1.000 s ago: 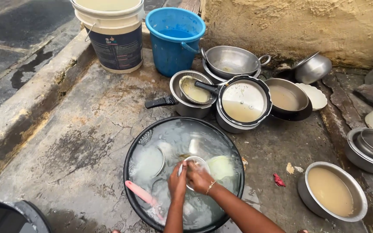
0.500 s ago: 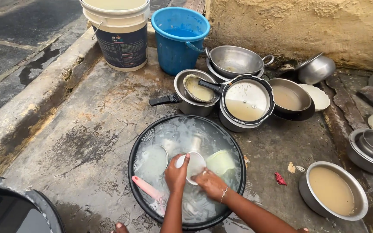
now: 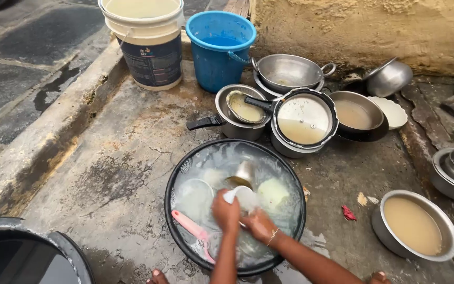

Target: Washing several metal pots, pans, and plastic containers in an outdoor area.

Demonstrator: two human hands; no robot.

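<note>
At six o'clock, in the soapy basin [image 3: 177, 173], the left hand [image 3: 226, 211] grips the rim of a white cup [image 3: 243, 196] while the right hand [image 3: 258, 225] presses against its side, fingers closed around it. A pink brush [image 3: 191, 227] lies at eight o'clock in the suds, a steel cup [image 3: 243, 173] at twelve. At four o'clock a steel bowl [image 3: 415, 226] holds murky brown water. Beyond the basin, a saucepan [image 3: 240, 113] and a cooker [image 3: 303, 122] hold cloudy water. Farthest, the blue bucket [image 3: 220, 50] holds clear water, the white bucket [image 3: 144, 39] pale water.
</note>
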